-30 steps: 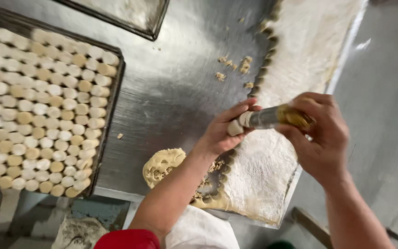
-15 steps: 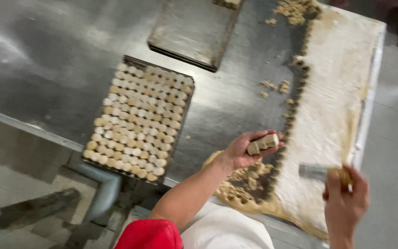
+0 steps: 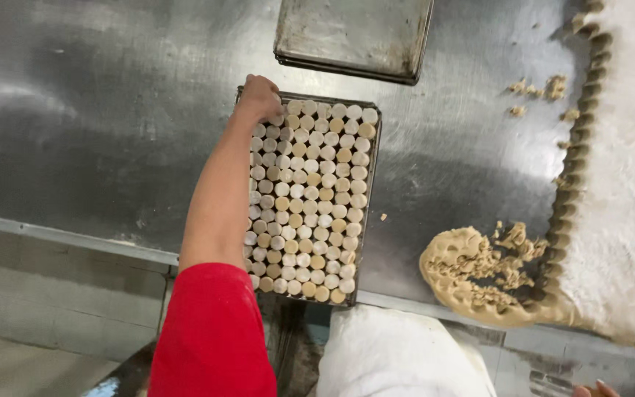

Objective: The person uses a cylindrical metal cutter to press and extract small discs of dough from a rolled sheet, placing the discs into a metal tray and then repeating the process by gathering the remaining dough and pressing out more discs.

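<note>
trays (image 3: 371, 143): 2 | dough sheet (image 3: 626, 184): 1 | hands (image 3: 259, 97): 2

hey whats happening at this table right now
A person in a red sleeve reaches the left hand to the far corner of a tray packed with small round dough pieces on a steel table. The right hand shows only at the bottom edge. A rolled dough sheet with cut-out scraps lies to the right, and an empty tray sits beyond.

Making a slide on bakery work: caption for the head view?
Left hand reaches the far corner of a tray packed with round dough pieces on a steel table.
</note>
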